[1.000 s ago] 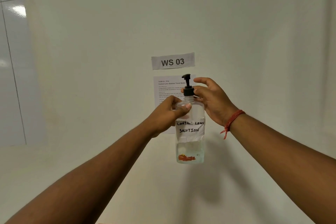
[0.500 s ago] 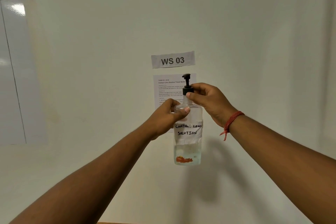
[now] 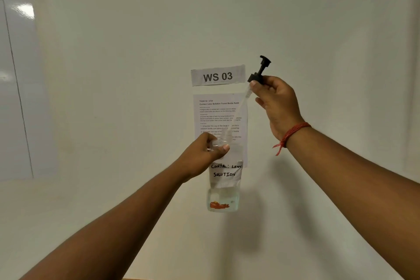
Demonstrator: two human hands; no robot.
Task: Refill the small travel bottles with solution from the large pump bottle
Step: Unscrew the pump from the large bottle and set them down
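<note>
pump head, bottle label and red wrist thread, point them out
pump head (image 3: 259, 72), head view, on its black stem
bottle label (image 3: 225, 170), head view, on the handwritten paper
red wrist thread (image 3: 293, 132), head view, on the band

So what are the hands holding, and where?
The left hand grips the large bottle at its shoulder; the right hand pinches the black pump by its collar.
</note>
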